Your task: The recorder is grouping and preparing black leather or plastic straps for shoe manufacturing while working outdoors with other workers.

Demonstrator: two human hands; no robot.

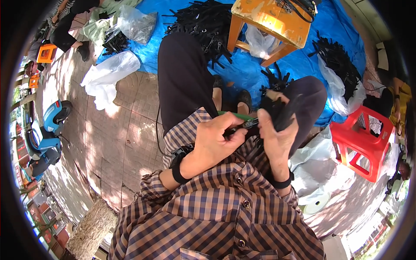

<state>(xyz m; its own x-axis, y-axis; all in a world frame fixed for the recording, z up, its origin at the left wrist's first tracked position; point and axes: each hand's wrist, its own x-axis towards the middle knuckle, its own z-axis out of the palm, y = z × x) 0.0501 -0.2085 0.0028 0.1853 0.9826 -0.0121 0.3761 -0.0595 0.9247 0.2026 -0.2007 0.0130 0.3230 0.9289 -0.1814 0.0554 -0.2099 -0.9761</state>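
Our left hand (216, 141) pinches a black zipper (250, 124) with a silvery pull, over our lap. Just beside it, our right hand (277, 138) is blurred, with dark strips (279, 112) among its fingers; we cannot tell whether it grips them. A red stool (357, 138) stands to our right. Past our feet, a blue sheet (251, 80) bears a black heap of strips (203, 24) and a wooden stool (273, 19). Farther left stands a blue scooter (47, 141).

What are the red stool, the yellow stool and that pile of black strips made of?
Red stool: probably smooth, slightly shiny plastic, moulded with rounded openings. Yellow stool: likely varnished or painted wood, its top worn in patches. Black strips: perhaps matte fabric, lying thin and limp.
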